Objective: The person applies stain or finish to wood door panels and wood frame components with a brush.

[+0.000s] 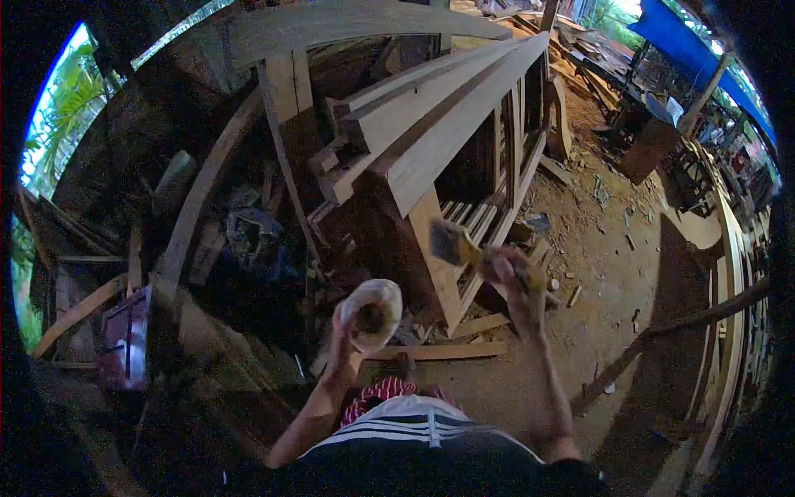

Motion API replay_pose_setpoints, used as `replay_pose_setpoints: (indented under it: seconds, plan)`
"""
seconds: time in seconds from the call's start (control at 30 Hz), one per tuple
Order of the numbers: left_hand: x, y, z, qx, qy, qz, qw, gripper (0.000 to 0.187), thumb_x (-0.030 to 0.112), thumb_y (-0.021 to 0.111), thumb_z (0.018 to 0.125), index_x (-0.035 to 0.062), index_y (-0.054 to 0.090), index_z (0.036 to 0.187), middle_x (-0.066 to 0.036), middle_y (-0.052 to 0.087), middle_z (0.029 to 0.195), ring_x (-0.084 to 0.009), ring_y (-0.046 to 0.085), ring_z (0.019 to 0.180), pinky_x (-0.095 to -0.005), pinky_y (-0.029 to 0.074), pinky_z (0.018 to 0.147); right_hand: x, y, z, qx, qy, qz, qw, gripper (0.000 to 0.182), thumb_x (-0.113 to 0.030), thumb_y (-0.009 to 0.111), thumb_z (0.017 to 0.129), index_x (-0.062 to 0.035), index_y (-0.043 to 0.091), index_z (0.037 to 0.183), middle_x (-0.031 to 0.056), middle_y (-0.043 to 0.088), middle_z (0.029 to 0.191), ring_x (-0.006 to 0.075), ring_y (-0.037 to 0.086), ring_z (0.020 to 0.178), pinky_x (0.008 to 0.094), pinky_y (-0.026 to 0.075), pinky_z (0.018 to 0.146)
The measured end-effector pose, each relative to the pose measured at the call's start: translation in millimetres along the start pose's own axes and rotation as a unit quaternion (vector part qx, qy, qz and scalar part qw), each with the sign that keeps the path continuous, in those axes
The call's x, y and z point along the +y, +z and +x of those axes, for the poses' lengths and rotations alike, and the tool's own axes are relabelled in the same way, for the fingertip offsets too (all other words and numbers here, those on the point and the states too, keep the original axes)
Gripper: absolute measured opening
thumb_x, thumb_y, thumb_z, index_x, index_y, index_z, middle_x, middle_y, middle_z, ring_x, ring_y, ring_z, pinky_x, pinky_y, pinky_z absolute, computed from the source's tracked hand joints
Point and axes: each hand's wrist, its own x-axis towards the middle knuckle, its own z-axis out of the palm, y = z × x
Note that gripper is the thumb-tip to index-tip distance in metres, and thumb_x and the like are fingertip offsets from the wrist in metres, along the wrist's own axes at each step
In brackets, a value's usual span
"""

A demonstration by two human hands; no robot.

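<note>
My left hand [346, 330] holds a small pale cup [372, 313] raised in front of me, its open mouth turned toward the camera with dark liquid inside. My right hand [515, 280] grips the wooden handle of a flat paintbrush [455, 244], whose dark bristles point up and left, close to the lower end of a pale plank [439, 265]. The brush is to the right of the cup and a little higher. Long pale boards [447, 124] lie stacked on a wooden frame just beyond both hands.
A dark pile of timber offcuts and curved planks [207, 190] fills the left side. Sandy ground [596, 248] littered with wood scraps spreads to the right. Curved wooden ribs [729, 273] stand at the far right, under a blue tarp [696, 50].
</note>
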Motion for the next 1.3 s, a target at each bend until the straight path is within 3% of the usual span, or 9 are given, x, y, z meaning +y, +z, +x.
replay_pose_setpoints:
  seconds: [0.1,0.2,0.27,0.37,0.67,0.87,0.93,1.13,1.3]
  plan:
    - [44,32,-31,0.085,0.017,-0.058,0.995,0.056,0.041,0.057,0.084,0.0122,0.039,0.129,-0.011,0.048,0.125,-0.0263,0.054,0.105,-0.0426,0.051,0.078,6,18,73,0.001,-0.069,-0.038,0.997,0.024,-0.018,0.056,0.091,0.0007,0.063,0.105,0.0054,0.065,0.094,0.0131,0.062,0.086,0.0271,0.050,0.079]
    - [28,0,-41,0.001,0.150,0.407,0.901,0.066,0.055,0.052,0.083,0.0167,0.034,0.134,-0.009,0.043,0.132,-0.0287,0.052,0.108,-0.0459,0.053,0.074,29,31,123,0.055,-0.156,-0.038,0.985,0.021,-0.012,0.059,0.088,-0.0009,0.063,0.106,0.0066,0.065,0.098,0.0135,0.062,0.086,0.0272,0.050,0.078]
    - [45,23,-64,0.163,-0.023,0.026,0.986,0.070,0.060,0.047,0.083,0.0181,0.030,0.137,-0.008,0.041,0.134,-0.0329,0.053,0.107,-0.0496,0.052,0.075,51,42,121,0.016,-0.102,0.011,0.995,0.021,-0.011,0.059,0.088,-0.0018,0.063,0.106,0.0079,0.065,0.099,0.0151,0.063,0.087,0.0274,0.050,0.078]
    - [43,48,-71,0.173,0.004,0.009,0.985,0.061,0.054,0.046,0.087,0.0197,0.031,0.136,-0.009,0.040,0.135,-0.0352,0.053,0.107,-0.0504,0.054,0.074,33,51,90,-0.131,-0.237,-0.254,0.929,0.032,-0.008,0.058,0.082,-0.0059,0.060,0.114,0.0095,0.062,0.101,0.0215,0.062,0.090,0.0338,0.049,0.077]
    - [7,128,-70,0.262,0.079,-0.026,0.961,0.056,0.048,0.051,0.087,0.0205,0.034,0.134,-0.009,0.040,0.135,-0.0346,0.045,0.118,-0.0518,0.052,0.080,43,15,138,-0.334,-0.062,0.105,0.934,0.028,-0.009,0.056,0.087,-0.0031,0.059,0.115,0.0100,0.061,0.112,0.0180,0.061,0.095,0.0312,0.050,0.084]
    - [-43,163,-89,0.332,0.126,0.442,0.824,0.066,0.054,0.056,0.080,0.0219,0.036,0.134,-0.008,0.039,0.136,-0.0362,0.042,0.120,-0.0561,0.042,0.090,124,-48,284,-0.266,-0.127,0.240,0.925,0.026,-0.011,0.054,0.090,-0.0010,0.059,0.113,0.0092,0.060,0.112,0.0198,0.060,0.093,0.0306,0.050,0.080]
    - [-83,119,-102,0.302,0.053,-0.226,0.925,0.066,0.054,0.047,0.086,0.0196,0.029,0.139,-0.011,0.030,0.141,-0.0369,0.040,0.122,-0.0575,0.040,0.090,163,-59,320,-0.225,-0.103,0.227,0.942,0.026,-0.012,0.052,0.090,-0.0008,0.059,0.113,0.0095,0.060,0.110,0.0197,0.060,0.094,0.0301,0.049,0.081]
    - [-112,185,-137,0.375,0.112,-0.190,0.900,0.064,0.050,0.049,0.086,0.0171,0.032,0.137,-0.012,0.036,0.137,-0.0355,0.041,0.122,-0.0556,0.048,0.084,169,-23,257,0.026,-0.346,-0.184,0.920,0.030,-0.005,0.059,0.079,-0.0043,0.059,0.109,0.0099,0.062,0.107,0.0260,0.058,0.100,0.0375,0.039,0.097]
    - [-123,176,-146,0.349,0.092,-0.194,0.912,0.072,0.057,0.054,0.081,0.0159,0.033,0.136,-0.011,0.040,0.134,-0.0364,0.048,0.114,-0.0530,0.049,0.078,115,-1,133,-0.264,-0.332,-0.143,0.894,0.031,-0.016,0.054,0.082,-0.0164,0.062,0.112,0.0061,0.058,0.119,0.0248,0.045,0.121,0.0501,0.014,0.110]
